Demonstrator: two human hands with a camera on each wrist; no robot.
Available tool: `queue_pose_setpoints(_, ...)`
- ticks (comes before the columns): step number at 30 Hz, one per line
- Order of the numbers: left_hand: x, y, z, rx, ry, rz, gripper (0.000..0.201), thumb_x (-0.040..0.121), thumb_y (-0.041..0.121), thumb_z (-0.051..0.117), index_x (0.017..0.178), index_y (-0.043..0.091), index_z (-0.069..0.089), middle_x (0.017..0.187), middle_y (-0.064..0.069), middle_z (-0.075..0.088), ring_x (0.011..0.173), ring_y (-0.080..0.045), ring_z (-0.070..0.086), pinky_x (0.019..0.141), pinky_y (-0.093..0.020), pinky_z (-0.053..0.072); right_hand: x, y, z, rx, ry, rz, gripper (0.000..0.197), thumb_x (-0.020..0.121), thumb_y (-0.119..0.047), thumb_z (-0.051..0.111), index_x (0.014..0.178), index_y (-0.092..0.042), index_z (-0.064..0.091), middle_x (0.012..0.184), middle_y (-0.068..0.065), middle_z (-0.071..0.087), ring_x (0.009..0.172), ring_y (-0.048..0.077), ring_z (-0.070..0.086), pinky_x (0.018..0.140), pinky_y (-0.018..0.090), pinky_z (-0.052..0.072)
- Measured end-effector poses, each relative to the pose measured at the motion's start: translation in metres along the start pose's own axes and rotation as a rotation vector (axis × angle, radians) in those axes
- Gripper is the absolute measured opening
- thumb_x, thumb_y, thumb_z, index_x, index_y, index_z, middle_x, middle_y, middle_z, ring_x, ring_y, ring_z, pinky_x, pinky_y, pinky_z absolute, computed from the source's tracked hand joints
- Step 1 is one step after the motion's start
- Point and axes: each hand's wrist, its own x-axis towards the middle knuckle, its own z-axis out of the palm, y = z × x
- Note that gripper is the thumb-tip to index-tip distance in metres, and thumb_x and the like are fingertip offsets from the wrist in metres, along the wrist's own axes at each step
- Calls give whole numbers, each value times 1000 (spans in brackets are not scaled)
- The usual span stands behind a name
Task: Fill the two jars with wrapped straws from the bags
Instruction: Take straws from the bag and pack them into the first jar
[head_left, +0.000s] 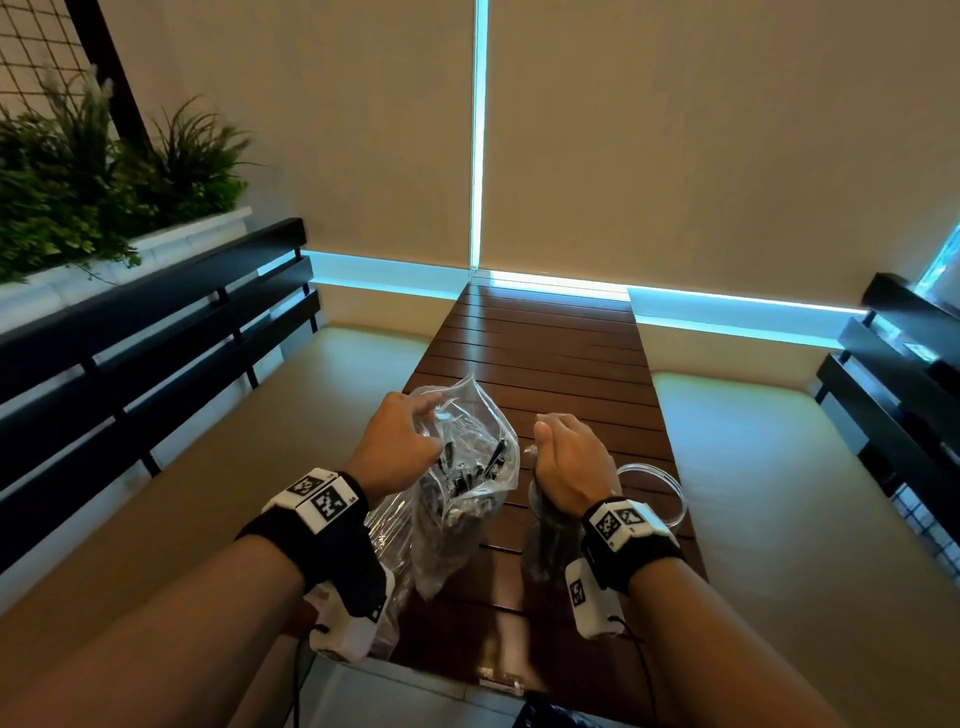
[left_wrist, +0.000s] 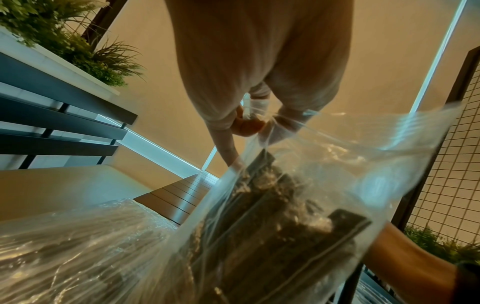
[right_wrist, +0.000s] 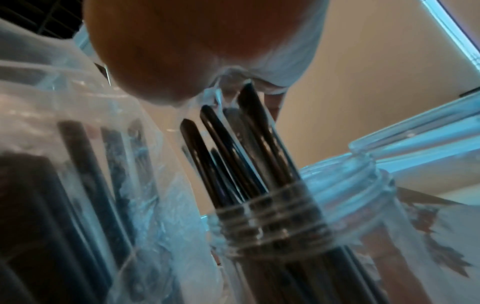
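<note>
Clear plastic bag (head_left: 457, 499) of dark wrapped straws (head_left: 467, 467) stands tilted on the slatted wood surface (head_left: 545, 353), just L of centre. L hand (head_left: 395, 441) is at its top edge, fingers (left_wrist: 246, 127) pinching the film at the bag mouth, seen close in the left wrist view. A second, flatter bag (left_wrist: 78, 246) lies near the L wrist, at the surface's near L edge. R hand (head_left: 569, 467) is closed round the tops of a bunch of straws (right_wrist: 233, 148) standing in a clear jar (right_wrist: 270, 222) w/ threaded neck; fingers curled tight on the wrappers. A second jar (head_left: 654, 493), also clear, sits just R of the first, touching or nearly so, can't tell which. Farther back: pale bench cushions either side, black slatted backrests (head_left: 156, 338), a planter w/ greenery (head_left: 104, 182) upper L, beige blinds (head_left: 675, 130) w/ blue light at the seams.
</note>
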Motion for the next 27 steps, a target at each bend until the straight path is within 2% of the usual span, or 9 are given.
queue_pose_setpoints(4,3,-3,2,65,5,-21,64,81,-5,61,136,27,56,109,0,46,99,-21,54,88,-37,57,-4,1,4,-96,-264,45,47,103,-41,23,115,-18,63,126,9,60,113,28,59,95,41,47)
queue_pose_setpoints(6,3,1,3,91,-11,12,62,82,-2,63,136,28,56,109,-2,46,96,-18,53,88,-34,56,-4,-1,-1,2,-95,41,48,99,-41,28,126,-17,61,130,7,58,116,25,56,98,43,45)
queue_pose_setpoints(8,3,4,2,103,-16,44,58,85,4,63,137,28,54,108,-3,48,96,-15,53,91,-33,54,0,-16,-15,151,196,-81,35,95,-34,41,113,-15,65,113,-1,62,102,14,55,89,32,47)
queue_pose_setpoints(10,3,7,1,123,-26,60,54,86,9,64,136,29,55,107,-1,50,97,-13,53,90,-31,52,3,-45,-32,230,255,-265,16,93,-22,52,97,-14,66,96,-4,64,87,11,56,79,23,48)
queue_pose_setpoints(14,3,9,1,123,-68,101,54,81,14,60,133,27,57,107,-1,55,98,-16,57,83,-24,50,7,-101,-40,-11,-282,-413,19,97,-16,51,95,-11,69,88,-1,67,75,12,61,79,30,55)
queue_pose_setpoints(17,0,14,-1,134,-48,95,52,85,-1,61,133,18,56,112,-1,50,104,-15,53,89,-25,46,10,-114,-35,-194,-486,-276,31,97,-34,49,107,-10,67,106,8,67,98,23,62,89,33,49)
queue_pose_setpoints(21,-3,14,-3,203,-58,137,45,85,5,67,128,15,60,110,4,49,103,-14,53,84,-17,42,10,-116,-40,-308,-739,-126,48,98,-46,45,136,-15,52,135,10,56,119,27,53,89,31,39)
queue_pose_setpoints(23,-5,12,-3,208,-54,148,40,85,6,67,124,17,62,110,4,50,103,-15,54,82,-17,42,11,-115,-38,-395,-791,-149,41,101,-36,46,134,-13,54,134,10,55,119,27,53,86,28,37)
queue_pose_setpoints(27,-7,10,-6,219,-42,134,45,83,3,66,125,17,62,112,3,50,103,-17,55,86,-24,48,13,-107,-26,-445,-720,-113,32,93,-32,59,118,-15,67,115,10,65,104,27,62,87,34,53)
